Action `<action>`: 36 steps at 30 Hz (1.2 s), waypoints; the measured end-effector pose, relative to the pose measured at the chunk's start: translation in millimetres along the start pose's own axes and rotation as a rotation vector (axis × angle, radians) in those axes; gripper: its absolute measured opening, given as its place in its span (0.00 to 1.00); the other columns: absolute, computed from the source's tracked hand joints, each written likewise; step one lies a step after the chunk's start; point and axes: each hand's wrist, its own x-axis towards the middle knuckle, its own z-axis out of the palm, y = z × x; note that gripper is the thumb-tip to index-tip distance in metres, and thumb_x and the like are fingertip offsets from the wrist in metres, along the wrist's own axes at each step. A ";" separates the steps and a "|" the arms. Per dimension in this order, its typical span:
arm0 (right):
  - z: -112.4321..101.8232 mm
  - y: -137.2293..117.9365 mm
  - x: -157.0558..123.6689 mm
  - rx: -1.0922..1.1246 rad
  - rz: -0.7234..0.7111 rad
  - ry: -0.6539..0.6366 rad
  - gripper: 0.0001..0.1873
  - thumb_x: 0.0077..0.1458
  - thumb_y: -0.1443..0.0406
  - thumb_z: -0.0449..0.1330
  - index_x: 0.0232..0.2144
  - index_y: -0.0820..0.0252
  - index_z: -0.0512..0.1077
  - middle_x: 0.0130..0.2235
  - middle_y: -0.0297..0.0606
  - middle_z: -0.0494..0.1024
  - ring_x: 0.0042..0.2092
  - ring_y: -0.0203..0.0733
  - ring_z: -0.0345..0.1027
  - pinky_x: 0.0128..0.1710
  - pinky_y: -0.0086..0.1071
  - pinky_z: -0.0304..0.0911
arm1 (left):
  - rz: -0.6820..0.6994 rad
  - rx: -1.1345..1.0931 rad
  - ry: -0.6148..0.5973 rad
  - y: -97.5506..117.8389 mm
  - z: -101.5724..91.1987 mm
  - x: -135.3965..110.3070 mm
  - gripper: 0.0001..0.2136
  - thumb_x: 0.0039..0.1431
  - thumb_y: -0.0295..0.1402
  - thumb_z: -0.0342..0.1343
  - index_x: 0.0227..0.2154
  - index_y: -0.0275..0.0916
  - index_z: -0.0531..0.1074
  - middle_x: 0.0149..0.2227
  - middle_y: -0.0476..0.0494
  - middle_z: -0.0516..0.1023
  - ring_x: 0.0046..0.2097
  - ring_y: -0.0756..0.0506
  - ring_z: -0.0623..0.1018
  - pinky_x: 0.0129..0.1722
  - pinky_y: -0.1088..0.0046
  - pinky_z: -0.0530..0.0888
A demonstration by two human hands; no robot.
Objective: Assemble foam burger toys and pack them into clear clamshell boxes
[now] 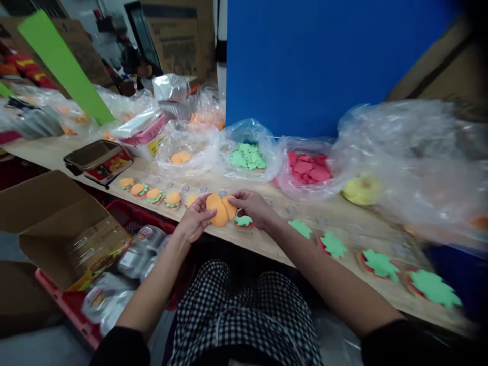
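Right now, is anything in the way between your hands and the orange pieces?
No, nothing visible is in the way. Your left hand and right hand are already touching the orange pieces. The small green and red piece lies just below your right hand, not between your hands and the orange pieces.

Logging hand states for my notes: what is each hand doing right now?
Left hand: closed on orange foam bun pieces, holding them.
Right hand: closed, holding the same pieces from the other side.
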 end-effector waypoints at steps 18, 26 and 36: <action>-66.0 32.8 -1.3 0.164 -0.021 0.147 0.10 0.38 0.62 0.63 0.24 0.61 0.68 0.22 0.32 0.71 0.21 0.32 0.62 0.17 0.24 0.56 | 0.124 0.029 0.014 -21.1 4.9 13.8 0.21 0.30 0.23 0.66 0.33 0.39 0.70 0.32 0.50 0.76 0.34 0.50 0.75 0.34 0.77 0.72; -64.0 65.7 11.7 -1.037 -0.751 0.136 0.05 0.52 0.68 0.52 0.28 0.60 0.69 0.32 0.41 0.70 0.38 0.42 0.60 0.38 0.35 0.56 | 0.030 -0.039 0.130 -16.6 -16.0 20.7 0.20 0.39 0.21 0.62 0.38 0.39 0.69 0.36 0.48 0.75 0.35 0.51 0.75 0.33 0.78 0.73; -46.2 67.8 -14.1 -1.198 -0.805 0.173 0.24 0.50 0.54 0.56 0.47 0.59 0.62 0.47 0.46 0.67 0.47 0.48 0.57 0.42 0.39 0.53 | -0.036 -0.127 0.182 -35.4 17.0 32.5 0.15 0.42 0.22 0.60 0.36 0.37 0.70 0.35 0.48 0.76 0.36 0.50 0.76 0.35 0.76 0.74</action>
